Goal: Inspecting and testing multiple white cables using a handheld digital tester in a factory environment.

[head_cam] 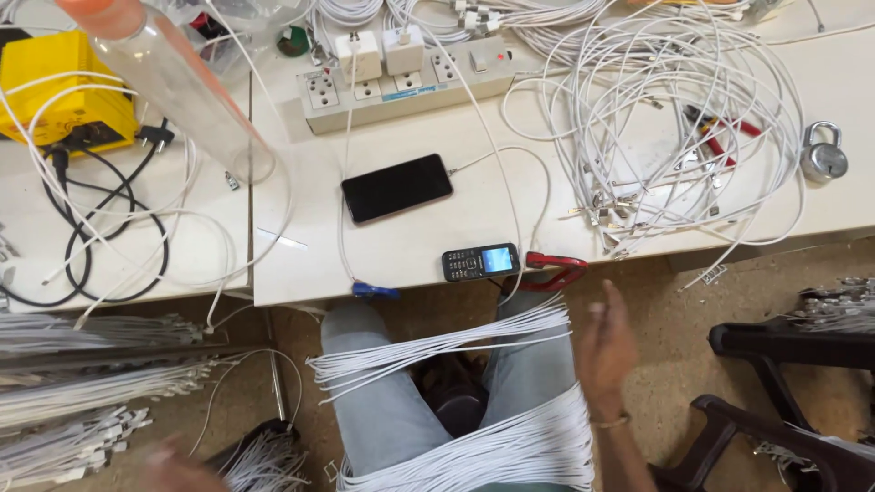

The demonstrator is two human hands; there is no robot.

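Observation:
My right hand (606, 351) hangs blurred below the table edge, fingers apart, holding nothing, just right of the white cables (474, 446) draped across my lap. My left hand (178, 465) shows only as a blur at the bottom left, near a bunch of white cables (264, 460); its grip is unclear. On the white table (437, 246) lie a black smartphone (396, 188) plugged into a white cable and a small keypad phone (480, 261) with a lit screen at the front edge.
A power strip (410, 82) with two white chargers sits at the back. A tangle of white cables (674, 118), red-handled pliers (720, 137) and a padlock (824, 155) lie right. A yellow device (64, 87) and clear bottle (173, 77) stand left. Dark chairs (784, 383) are at right.

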